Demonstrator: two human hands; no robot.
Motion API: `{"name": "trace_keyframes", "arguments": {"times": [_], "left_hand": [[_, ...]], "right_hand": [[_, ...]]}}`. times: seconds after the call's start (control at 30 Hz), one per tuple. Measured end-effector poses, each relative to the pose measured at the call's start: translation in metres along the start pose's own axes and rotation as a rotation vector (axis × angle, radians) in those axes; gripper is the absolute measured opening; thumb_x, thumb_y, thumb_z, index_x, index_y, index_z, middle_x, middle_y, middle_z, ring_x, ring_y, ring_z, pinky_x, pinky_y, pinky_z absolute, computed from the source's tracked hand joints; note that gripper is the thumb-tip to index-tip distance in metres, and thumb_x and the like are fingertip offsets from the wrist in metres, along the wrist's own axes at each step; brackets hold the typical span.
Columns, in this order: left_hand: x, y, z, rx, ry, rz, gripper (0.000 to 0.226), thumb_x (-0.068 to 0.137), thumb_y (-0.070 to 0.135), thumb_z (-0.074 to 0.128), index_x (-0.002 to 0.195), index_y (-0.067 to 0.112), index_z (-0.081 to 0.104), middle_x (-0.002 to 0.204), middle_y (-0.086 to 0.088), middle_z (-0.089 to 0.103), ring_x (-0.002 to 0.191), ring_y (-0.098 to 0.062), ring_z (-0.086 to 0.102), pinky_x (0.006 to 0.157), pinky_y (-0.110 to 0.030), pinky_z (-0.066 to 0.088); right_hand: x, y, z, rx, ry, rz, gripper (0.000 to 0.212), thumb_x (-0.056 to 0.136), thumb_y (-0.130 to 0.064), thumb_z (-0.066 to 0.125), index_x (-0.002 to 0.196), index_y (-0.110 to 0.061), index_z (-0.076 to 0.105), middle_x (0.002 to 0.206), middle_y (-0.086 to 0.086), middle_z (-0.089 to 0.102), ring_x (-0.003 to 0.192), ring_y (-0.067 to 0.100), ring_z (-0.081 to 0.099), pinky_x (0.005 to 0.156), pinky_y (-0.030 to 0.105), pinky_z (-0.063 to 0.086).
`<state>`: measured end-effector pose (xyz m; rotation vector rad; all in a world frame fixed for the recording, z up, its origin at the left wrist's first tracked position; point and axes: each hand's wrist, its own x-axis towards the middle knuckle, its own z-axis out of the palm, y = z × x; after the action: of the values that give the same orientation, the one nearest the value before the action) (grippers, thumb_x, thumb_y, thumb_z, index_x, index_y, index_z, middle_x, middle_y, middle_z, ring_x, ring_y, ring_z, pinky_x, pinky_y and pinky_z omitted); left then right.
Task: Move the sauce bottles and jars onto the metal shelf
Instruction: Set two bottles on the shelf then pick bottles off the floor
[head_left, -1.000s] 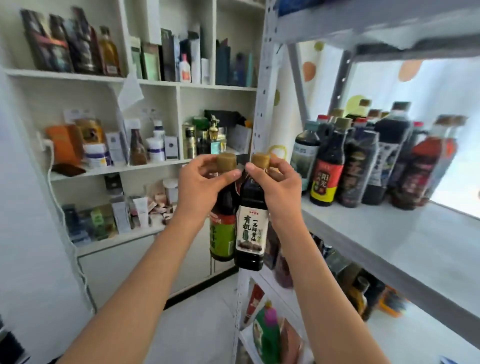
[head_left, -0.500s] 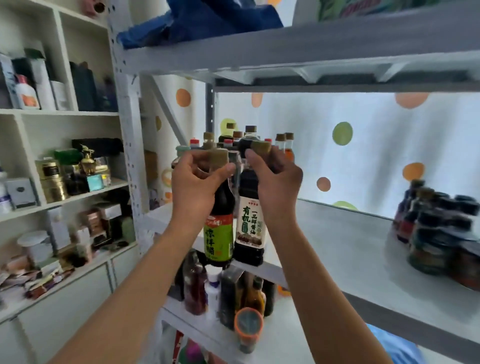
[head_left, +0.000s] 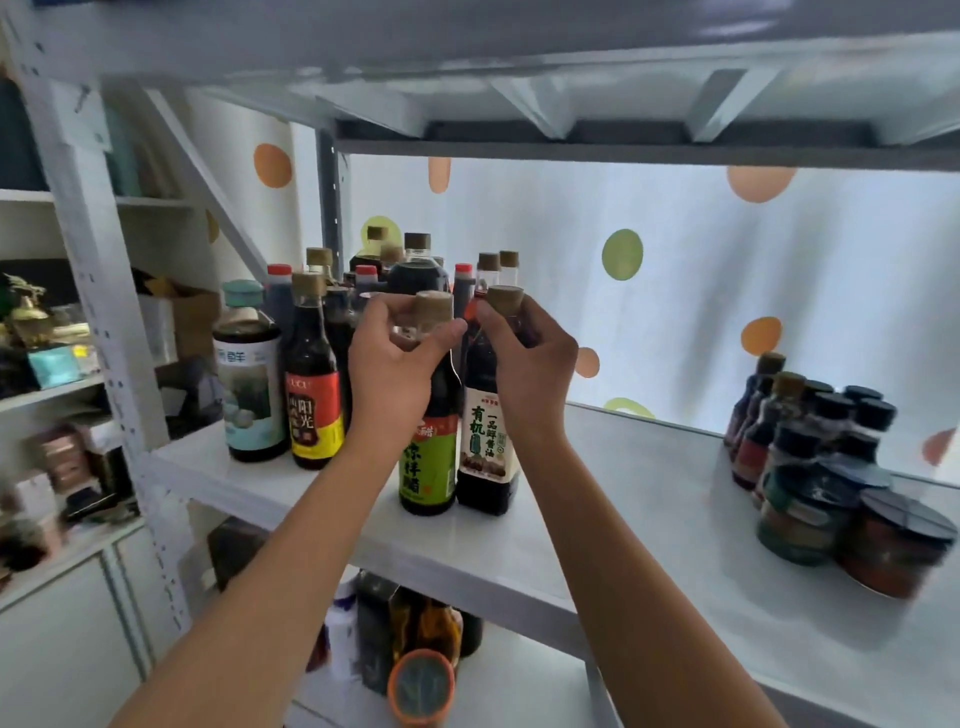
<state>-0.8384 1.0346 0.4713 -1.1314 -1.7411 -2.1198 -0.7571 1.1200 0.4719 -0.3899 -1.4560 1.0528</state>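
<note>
My left hand (head_left: 395, 364) grips the neck of a dark bottle with a green label (head_left: 427, 467). Beside it, my right hand (head_left: 530, 364) grips the neck of a dark bottle with a white label (head_left: 487, 452). Both bottles are upright with tan caps, side by side. Their bases sit at the surface of the white metal shelf (head_left: 649, 519), near its front edge; whether they rest on it I cannot tell. A cluster of sauce bottles (head_left: 311, 364) stands behind and to the left. Dark-lidded jars and small bottles (head_left: 831, 467) stand at the right.
The upper shelf board (head_left: 571, 78) hangs low overhead. A lower shelf (head_left: 519, 686) holds more bottles and an orange-rimmed lid (head_left: 421, 686). The perforated upright post (head_left: 104, 312) is at left, with white cabinet shelves of boxes beyond. Bare shelf surface lies between the two groups.
Both hands carried the two bottles forward and down to the metal shelf's surface, just right of the bottle cluster. The view swung right, off the white cabinet.
</note>
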Motion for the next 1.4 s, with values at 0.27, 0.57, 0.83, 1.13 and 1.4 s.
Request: {"name": "trace_keyframes", "arguments": {"times": [0.27,0.57,0.83,1.13,1.4], "left_hand": [[-0.036,-0.043,0.002,0.154,-0.107,0.098,0.050,0.098,0.058,0.034,0.131,0.024,0.051,0.116,0.006,0.063,0.108,-0.009,0.058,0.093,-0.041,0.050],[-0.071,-0.063,-0.027,0.103,-0.364,-0.029,0.082,0.085,0.035,0.070,0.148,0.038,0.017,0.140,0.018,0.038,0.127,0.000,0.039,0.101,-0.023,0.038],[-0.066,-0.082,-0.041,0.313,-0.346,-0.046,0.079,0.073,0.035,0.081,0.139,0.032,0.038,0.129,0.008,0.054,0.113,-0.012,0.052,0.091,-0.025,0.041],[-0.067,-0.087,-0.047,0.404,-0.221,-0.052,0.081,0.076,0.039,0.078,0.142,0.022,0.033,0.129,0.003,0.048,0.119,-0.015,0.048,0.095,-0.028,0.041],[-0.064,-0.086,-0.045,0.521,-0.138,-0.001,0.066,0.076,0.043,0.077,0.125,0.016,0.042,0.117,-0.001,0.059,0.100,-0.022,0.060,0.078,-0.035,0.052]], "right_hand": [[-0.018,0.028,-0.002,-0.119,-0.115,-0.012,0.045,0.094,-0.050,0.053,0.138,-0.041,0.048,0.125,-0.004,0.065,0.117,0.015,0.062,0.101,0.047,0.050],[-0.068,0.055,-0.044,-0.322,-0.328,0.177,0.055,0.094,-0.030,0.064,0.142,-0.036,0.040,0.125,-0.005,0.065,0.113,0.010,0.062,0.096,0.039,0.055],[-0.065,0.055,-0.049,-0.525,-0.339,0.220,0.070,0.072,-0.017,0.085,0.131,-0.035,0.053,0.107,-0.008,0.071,0.097,0.009,0.068,0.083,0.033,0.059],[-0.011,0.094,-0.008,-0.554,-0.258,0.346,0.057,0.071,-0.011,0.085,0.119,-0.015,0.056,0.116,0.008,0.070,0.101,0.025,0.069,0.086,0.041,0.059],[0.007,0.128,0.004,-0.494,-0.174,0.341,0.046,0.068,-0.014,0.089,0.101,-0.019,0.056,0.110,0.007,0.072,0.096,0.022,0.069,0.080,0.044,0.061]]}}
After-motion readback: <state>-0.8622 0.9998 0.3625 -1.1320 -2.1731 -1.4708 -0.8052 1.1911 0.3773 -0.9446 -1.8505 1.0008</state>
